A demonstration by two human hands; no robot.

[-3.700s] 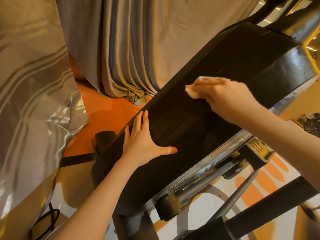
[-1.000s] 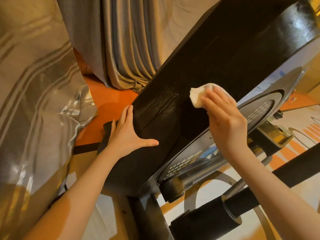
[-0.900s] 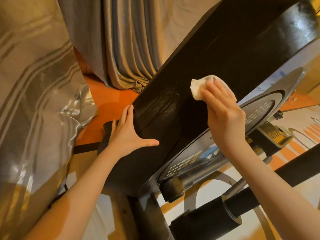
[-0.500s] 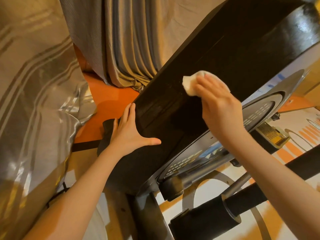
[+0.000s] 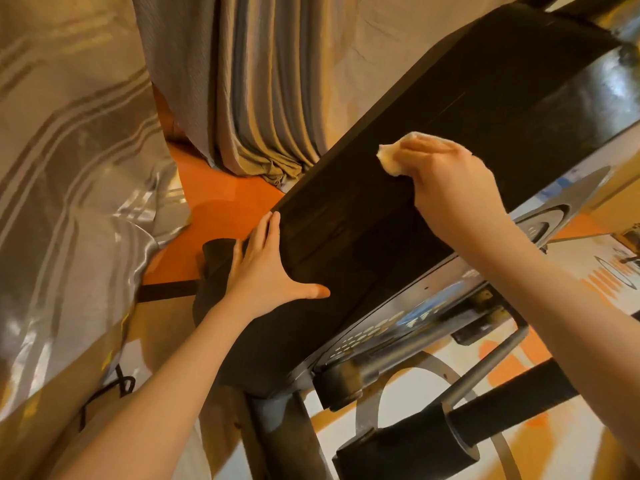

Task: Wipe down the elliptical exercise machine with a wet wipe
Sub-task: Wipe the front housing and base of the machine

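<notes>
The elliptical machine's black housing [image 5: 346,216] slants from lower left to upper right across the view. My right hand [image 5: 450,188] presses a crumpled white wet wipe [image 5: 391,157] onto the housing's upper face, fingers closed over it. My left hand [image 5: 266,271] lies flat on the lower part of the housing, fingers together and thumb spread, holding nothing. The silver side disc [image 5: 398,323] with its perforated pattern shows below my right forearm.
Grey curtains [image 5: 263,84] hang behind the machine and a shiny striped fabric [image 5: 69,174] fills the left side. A padded black bar [image 5: 433,441] and grey crank arm [image 5: 485,368] sit at lower right. Orange floor [image 5: 221,202] and a black cable [image 5: 117,386] lie below.
My right hand has slid the wipe up and to the right along the housing. The camera view has shifted slightly. My left hand stays flat in the same spot.
</notes>
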